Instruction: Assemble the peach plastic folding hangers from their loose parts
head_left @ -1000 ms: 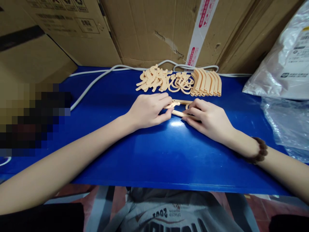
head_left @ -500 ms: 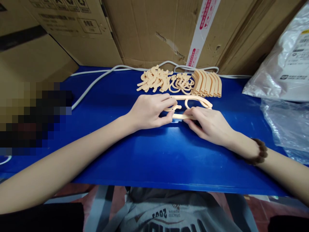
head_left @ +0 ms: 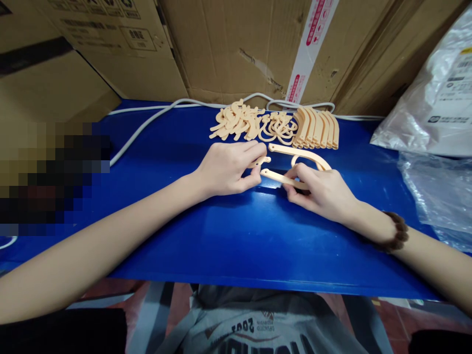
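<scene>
Behind the blue desk [head_left: 236, 236] stands a large cardboard box [head_left: 236, 54], and its lower border follows the far edge. A white cable [head_left: 147, 119] runs along this far edge and bends down toward the left side. Near the far right corner there is a plastic bag [head_left: 416, 108] with a printed label, and a clear plastic sheet [head_left: 438, 196] reaches from it along the right edge.

Three groups of beige parts lie near the middle of the far edge: a heap of small pieces [head_left: 236, 120], then some curved loops [head_left: 277, 127], then a row of bent bars [head_left: 317, 129]. They are close neighbours, with little space between one group and the next.

In front of them, the right hand [head_left: 317, 189] has thumb and fingers clamped on the lower bar of a beige frame [head_left: 295, 151]. The frame's two bar ends point left, apart from each other. The left hand [head_left: 230, 167] has its fingertips pinched together on a small knobbed piece [head_left: 262, 161], next to these ends; whether they touch is difficult to tell. From both hands to the near edge, a wide band of blue surface gives room for moving.
</scene>
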`<state>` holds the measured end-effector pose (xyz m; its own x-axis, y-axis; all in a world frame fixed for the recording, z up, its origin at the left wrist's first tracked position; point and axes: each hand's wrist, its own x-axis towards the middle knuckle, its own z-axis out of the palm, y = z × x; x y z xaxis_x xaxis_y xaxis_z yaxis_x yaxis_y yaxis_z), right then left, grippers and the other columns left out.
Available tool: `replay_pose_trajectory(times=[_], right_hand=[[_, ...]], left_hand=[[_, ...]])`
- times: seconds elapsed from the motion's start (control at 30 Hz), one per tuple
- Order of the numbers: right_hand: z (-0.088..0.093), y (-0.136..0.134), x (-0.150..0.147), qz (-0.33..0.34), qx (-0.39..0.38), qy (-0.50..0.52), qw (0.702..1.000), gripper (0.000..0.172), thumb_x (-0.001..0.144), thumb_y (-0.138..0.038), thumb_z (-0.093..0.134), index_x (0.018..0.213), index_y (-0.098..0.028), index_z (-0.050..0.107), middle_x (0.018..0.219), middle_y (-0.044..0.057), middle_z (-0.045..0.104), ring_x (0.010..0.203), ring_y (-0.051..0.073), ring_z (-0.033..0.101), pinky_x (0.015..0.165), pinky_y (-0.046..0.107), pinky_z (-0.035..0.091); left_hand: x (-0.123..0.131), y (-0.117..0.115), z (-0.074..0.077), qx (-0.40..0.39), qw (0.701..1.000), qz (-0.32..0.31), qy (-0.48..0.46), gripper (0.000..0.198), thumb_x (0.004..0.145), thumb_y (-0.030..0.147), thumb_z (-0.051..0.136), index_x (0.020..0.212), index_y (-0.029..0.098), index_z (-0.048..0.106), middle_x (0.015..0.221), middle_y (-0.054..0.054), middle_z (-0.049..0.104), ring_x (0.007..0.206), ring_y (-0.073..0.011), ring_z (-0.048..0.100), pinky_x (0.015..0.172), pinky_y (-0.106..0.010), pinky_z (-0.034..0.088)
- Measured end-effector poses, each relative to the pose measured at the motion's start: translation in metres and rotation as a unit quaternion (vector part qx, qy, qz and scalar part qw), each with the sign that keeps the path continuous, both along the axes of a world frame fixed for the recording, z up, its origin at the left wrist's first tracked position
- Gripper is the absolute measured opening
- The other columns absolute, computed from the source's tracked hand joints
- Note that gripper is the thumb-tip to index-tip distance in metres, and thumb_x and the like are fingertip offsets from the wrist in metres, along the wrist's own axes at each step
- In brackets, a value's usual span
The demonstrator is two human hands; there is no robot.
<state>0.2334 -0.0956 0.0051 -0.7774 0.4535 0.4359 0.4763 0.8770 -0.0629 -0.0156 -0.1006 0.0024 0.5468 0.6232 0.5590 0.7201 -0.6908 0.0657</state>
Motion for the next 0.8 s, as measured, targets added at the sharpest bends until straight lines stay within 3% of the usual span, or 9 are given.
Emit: replay_pose_trajectory(times=[0.37,0.8], right_hand=[[0.0023,-0.0011,-0.0018,-0.054,-0.009,0.003,0.998,0.009,0.094,-0.028,0.054,0.096,-0.02,0.055,0.065,-0.004,0.067,0.048,0.01,0.056,0.049,0.022,0.034],[0.0019,-0.0008,0.0003,-0.077,0.028,-0.009,0.997,0.019,0.101,-0.037,0.051,0.099,-0.02,0.058,0.075,0.0,0.074,0.057,0.014,0.065,0.051,0.024,0.037]], left_hand=[[0.0002,-0.0008,-0.0014,-0.016,1.0,0.006,-0.011,0.025,0.09,0.026,0.04,0.092,0.016,0.063,0.07,0.001,0.069,0.058,-0.0141,0.062,0.051,-0.026,0.032],[-0.0011,-0.0005,0.0007,-0.045,0.998,-0.026,0.022,0.034,0.096,0.028,0.03,0.095,0.018,0.062,0.071,0.0,0.07,0.059,-0.0141,0.062,0.052,-0.026,0.033]])
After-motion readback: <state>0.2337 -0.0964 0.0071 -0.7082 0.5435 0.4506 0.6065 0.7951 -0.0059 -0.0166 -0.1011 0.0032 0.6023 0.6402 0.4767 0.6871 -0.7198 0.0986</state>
